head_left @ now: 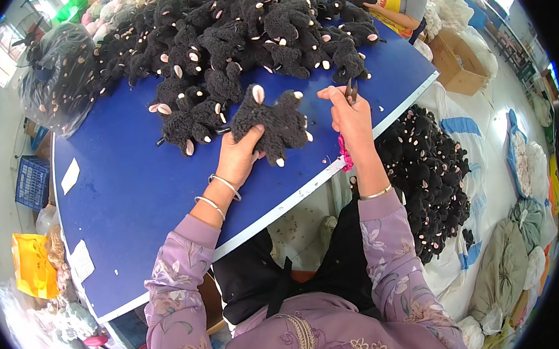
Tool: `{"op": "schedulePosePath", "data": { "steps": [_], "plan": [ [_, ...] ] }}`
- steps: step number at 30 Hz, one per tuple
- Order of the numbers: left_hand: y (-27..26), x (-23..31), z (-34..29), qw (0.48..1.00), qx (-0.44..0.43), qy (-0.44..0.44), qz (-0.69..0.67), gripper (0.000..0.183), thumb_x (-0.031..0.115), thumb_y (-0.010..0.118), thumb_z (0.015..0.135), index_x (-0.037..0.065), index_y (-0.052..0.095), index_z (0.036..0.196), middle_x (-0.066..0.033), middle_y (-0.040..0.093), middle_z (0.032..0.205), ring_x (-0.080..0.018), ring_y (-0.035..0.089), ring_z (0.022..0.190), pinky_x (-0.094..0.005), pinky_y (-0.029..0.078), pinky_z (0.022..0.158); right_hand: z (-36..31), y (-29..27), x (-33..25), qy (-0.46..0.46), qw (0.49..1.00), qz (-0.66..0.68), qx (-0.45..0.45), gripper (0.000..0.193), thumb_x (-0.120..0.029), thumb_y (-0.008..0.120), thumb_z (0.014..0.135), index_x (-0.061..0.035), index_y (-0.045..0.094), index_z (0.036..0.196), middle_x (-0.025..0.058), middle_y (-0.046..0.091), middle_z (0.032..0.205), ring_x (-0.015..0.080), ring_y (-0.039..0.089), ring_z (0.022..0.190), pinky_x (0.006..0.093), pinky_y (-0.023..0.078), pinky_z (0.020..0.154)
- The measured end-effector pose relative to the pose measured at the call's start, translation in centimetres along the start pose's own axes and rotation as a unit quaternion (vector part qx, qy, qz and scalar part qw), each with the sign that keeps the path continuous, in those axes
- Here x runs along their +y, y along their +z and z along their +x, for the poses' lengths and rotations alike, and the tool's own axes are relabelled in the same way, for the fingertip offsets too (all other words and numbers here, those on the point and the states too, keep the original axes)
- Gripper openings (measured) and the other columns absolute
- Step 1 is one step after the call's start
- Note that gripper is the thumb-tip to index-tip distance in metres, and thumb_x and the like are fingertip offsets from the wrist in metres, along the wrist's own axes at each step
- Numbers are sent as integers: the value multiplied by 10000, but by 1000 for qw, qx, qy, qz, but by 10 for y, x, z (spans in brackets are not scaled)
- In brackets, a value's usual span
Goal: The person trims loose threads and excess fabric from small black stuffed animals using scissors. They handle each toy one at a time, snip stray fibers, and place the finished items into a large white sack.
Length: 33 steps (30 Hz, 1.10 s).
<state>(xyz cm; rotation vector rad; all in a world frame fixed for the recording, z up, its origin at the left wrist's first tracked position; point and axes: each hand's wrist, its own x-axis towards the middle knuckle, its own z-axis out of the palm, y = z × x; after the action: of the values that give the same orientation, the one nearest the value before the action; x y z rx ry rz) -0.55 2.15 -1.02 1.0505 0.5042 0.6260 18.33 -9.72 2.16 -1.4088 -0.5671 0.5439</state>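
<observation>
Above the blue table [123,236], left fingers [250,137] pinch a black plush [277,126]; right fingers [335,94] hold snips [354,92].

L arm [181,277] up fwd & angled a bit R, wrist [217,196] approx. in line w/ it; L grip [237,157] clamped, thumb [251,137] on top, other fingers mostly hidden. R arm [394,251] fwd, leaning slightly L, R grip [352,117] curled tight, one digit [327,92] poking L; hands well apart.
</observation>
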Motion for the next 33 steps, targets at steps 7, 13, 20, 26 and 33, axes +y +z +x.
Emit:
{"op": "schedulePosePath", "data": {
  "steps": [7, 13, 20, 26, 33],
  "plan": [
    [-3, -2, 1, 996, -29, -17, 79, 244, 268, 630, 899, 48, 626, 1004, -6, 630, 809, -57, 554, 619, -194, 454, 522, -17, 11, -2, 23, 958, -82, -276, 301, -153, 680, 849, 1, 611, 1098, 14, 629, 921, 98, 572, 885, 283, 478, 815],
    [2, 2, 0, 996, -39, -10, -77, 315, 263, 548, 958, -2, 573, 1127, -91, 641, 1066, -177, 631, 936, -302, 510, 800, -28, 17, -11, 93, 960, -37, -261, 170, -142, 663, 869, -19, 615, 976, -25, 582, 780, 38, 469, 615, 216, 390, 515],
    [3, 4, 0, 992, -13, -37, -118, 378, 347, 532, 961, 3, 586, 1107, -91, 646, 1049, -178, 637, 910, -306, 522, 805, -28, 17, 3, 67, 954, 3, -294, 170, -138, 661, 851, -26, 611, 969, -34, 571, 747, 34, 466, 593, 210, 371, 484],
    [6, 10, -3, 993, -8, -40, -113, 384, 368, 530, 961, 10, 604, 1075, -84, 647, 1027, -171, 634, 884, -306, 522, 796, -30, 18, 10, 67, 947, 4, -313, 196, -118, 665, 827, -24, 613, 991, -20, 593, 766, 36, 487, 595, 205, 382, 489],
    [3, 3, 1, 995, -3, -12, -95, 387, 369, 519, 966, 9, 606, 1082, -77, 646, 1036, -161, 625, 898, -312, 511, 826, -30, 22, 13, 64, 949, 56, -305, 228, -90, 645, 833, -18, 586, 1041, -10, 591, 787, 36, 497, 602, 199, 381, 479]
  ]
}}
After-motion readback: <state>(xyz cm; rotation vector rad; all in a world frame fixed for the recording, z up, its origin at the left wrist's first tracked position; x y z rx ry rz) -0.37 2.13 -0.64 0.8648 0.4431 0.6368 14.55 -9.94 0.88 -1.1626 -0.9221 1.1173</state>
